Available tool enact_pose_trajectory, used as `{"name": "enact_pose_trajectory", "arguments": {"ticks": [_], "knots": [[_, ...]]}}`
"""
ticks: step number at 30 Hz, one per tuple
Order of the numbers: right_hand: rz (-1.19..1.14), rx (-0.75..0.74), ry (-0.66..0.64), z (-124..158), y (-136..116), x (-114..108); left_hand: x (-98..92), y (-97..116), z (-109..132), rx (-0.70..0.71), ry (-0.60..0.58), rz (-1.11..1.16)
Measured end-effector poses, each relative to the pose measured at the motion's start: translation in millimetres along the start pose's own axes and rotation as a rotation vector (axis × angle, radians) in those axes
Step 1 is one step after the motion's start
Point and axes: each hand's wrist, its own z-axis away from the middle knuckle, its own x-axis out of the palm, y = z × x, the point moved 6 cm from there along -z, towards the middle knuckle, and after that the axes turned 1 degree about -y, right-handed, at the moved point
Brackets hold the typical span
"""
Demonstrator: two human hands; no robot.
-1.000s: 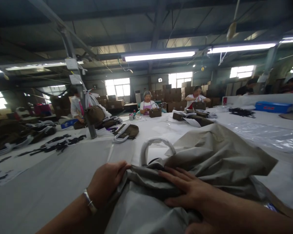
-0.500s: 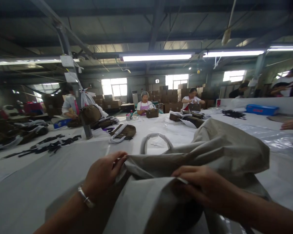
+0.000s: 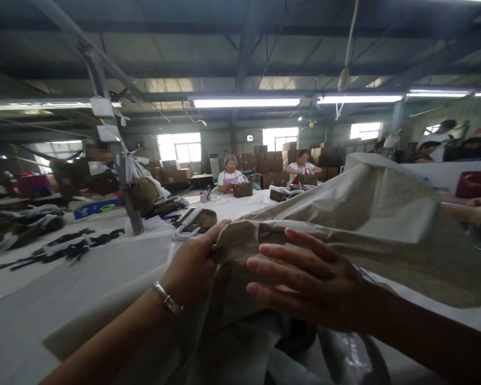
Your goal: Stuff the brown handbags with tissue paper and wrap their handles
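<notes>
A large grey-beige fabric piece (image 3: 385,214) spreads across the front, raised in folds at the right. My left hand (image 3: 194,262), with a silver bracelet at the wrist, pinches its upper edge between thumb and fingers. Just to the right, my right hand (image 3: 308,278) has its fingers spread against or just over the fabric, with nothing gripped. Under the fabric, dark and clear plastic-like shapes show near the bottom, too hidden to make out.
A brown bag with wrapped handles (image 3: 200,219) lies beyond my left hand. A metal post (image 3: 132,206) stands at left, near black straps (image 3: 72,243) and a blue bin (image 3: 96,208). Two people sit across the white table (image 3: 152,251); another person's arm reaches in at right.
My right hand has let go of the fabric edge and spread its fingers. The fabric has risen and spread to the right, hiding the grey handle. My left hand is slightly higher.
</notes>
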Motion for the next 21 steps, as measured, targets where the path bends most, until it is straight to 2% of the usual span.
{"name": "enact_pose_trajectory", "arguments": {"ticks": [3,5,6,7,10,11,13,17,21], "knots": [[0.073,0.016,-0.021,16,-6,8,-16.1,-4,-8,-0.032,0.054,-0.06],[-0.052,-0.106,-0.063,25,-17,20,-23.1,-3,-12,-0.044,0.066,-0.097],[-0.152,-0.143,-0.129,31,-22,30,-23.4,-1,-14,-0.029,0.051,-0.1],[-0.252,-0.12,-0.221,37,-24,42,-21.1,1,-15,0.004,0.018,-0.098],[-0.45,0.175,-0.501,60,-16,85,-4.0,6,-14,0.136,-0.111,-0.11],[-0.481,0.25,-0.551,67,-14,97,3.2,6,-12,0.153,-0.139,-0.129],[-0.485,0.28,-0.626,73,-15,116,17.4,4,-7,0.143,-0.163,-0.176],[-0.311,0.282,-0.681,68,-18,133,35.3,2,-3,0.092,-0.135,-0.242],[-0.28,0.268,-0.618,66,-26,127,38.1,7,-4,0.058,-0.137,-0.24]]}}
